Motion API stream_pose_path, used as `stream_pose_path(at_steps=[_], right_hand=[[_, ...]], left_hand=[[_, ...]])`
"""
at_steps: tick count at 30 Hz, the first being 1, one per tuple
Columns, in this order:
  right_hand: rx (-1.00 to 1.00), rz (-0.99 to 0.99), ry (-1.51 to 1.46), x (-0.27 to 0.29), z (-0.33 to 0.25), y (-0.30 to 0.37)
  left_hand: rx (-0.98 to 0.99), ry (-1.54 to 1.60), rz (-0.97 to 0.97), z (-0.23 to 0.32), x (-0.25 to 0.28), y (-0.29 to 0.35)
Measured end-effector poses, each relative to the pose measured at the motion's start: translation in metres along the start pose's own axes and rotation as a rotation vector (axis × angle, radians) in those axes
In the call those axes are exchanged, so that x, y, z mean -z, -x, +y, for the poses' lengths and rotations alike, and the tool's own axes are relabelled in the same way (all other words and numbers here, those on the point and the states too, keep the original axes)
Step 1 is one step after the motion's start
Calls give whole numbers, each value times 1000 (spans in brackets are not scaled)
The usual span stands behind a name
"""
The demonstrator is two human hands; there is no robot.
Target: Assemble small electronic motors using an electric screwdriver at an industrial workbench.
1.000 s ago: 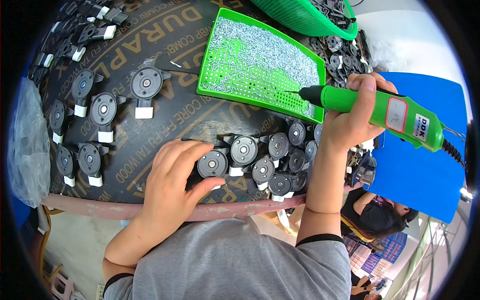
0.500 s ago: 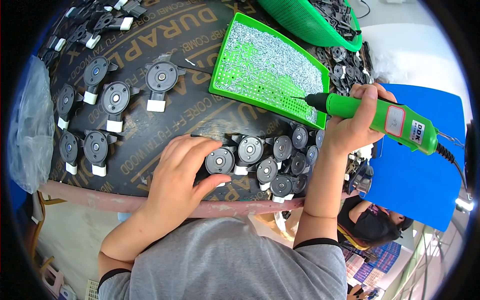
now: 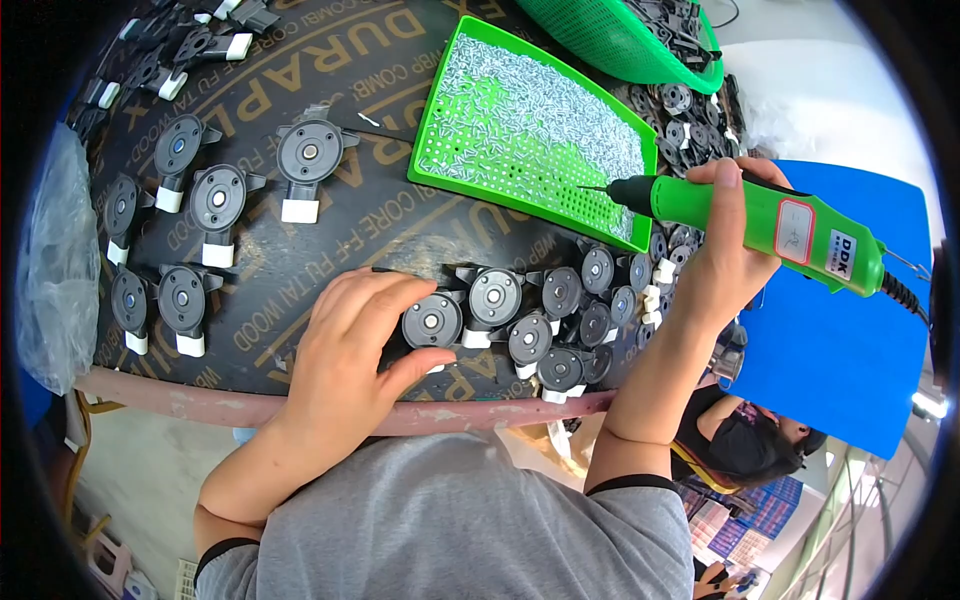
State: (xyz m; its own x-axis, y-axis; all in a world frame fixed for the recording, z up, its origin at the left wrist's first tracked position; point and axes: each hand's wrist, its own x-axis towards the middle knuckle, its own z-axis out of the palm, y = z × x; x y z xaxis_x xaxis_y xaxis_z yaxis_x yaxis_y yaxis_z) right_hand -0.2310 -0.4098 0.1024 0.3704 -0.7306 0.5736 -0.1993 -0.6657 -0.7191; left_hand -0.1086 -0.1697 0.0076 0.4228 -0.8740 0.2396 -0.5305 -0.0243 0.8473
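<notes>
My left hand (image 3: 350,340) curves round a round black plastic part (image 3: 432,322) with a white tab, lying on the table. The index finger rests at its upper edge and the thumb at its lower edge. In my right hand (image 3: 730,240) is a green electric screwdriver (image 3: 685,203), held level with its bit pointing left. The bit's tip is over the green perforated tray (image 3: 530,207), which holds many small silver screws (image 3: 540,100). Whether a screw is on the tip is too small to tell.
Several similar parts (image 3: 494,296) crowd to the right of my left hand, and several more (image 3: 218,198) stand spaced out on the left. A green basket (image 3: 600,45) of black pieces sits behind the tray. Plastic film (image 3: 55,270) edges the left side; a blue panel (image 3: 840,330) is at right.
The whole view has shifted slightly. The screwdriver and my right hand have moved a little relative to the tray, with the bit still over it. My left hand stays at the same part.
</notes>
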Motion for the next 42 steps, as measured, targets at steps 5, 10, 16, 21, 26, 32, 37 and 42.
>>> stream_pose_path(at_steps=[5,10,16,21,26,32,37,42], right_hand=[[24,42,-23,-2,5,2],[41,89,-41,-4,8,3],[49,83,-25,-4,8,2],[267,214,-63,23,-5,9],[381,-217,-435,22,-62,43],[408,-390,-400,-1,-76,79],[419,-463,-368,-3,-74,78],[433,-455,-373,-8,-71,78]], left_hand=[[0,6,0,0,0,-1],[-2,-2,-2,1,0,-1],[20,5,6,1,1,1],[19,28,-15,-1,2,2],[-1,30,-20,0,3,1],[-18,16,12,-3,0,3],[-42,32,27,-2,-2,2],[-30,4,36,-3,-1,5]])
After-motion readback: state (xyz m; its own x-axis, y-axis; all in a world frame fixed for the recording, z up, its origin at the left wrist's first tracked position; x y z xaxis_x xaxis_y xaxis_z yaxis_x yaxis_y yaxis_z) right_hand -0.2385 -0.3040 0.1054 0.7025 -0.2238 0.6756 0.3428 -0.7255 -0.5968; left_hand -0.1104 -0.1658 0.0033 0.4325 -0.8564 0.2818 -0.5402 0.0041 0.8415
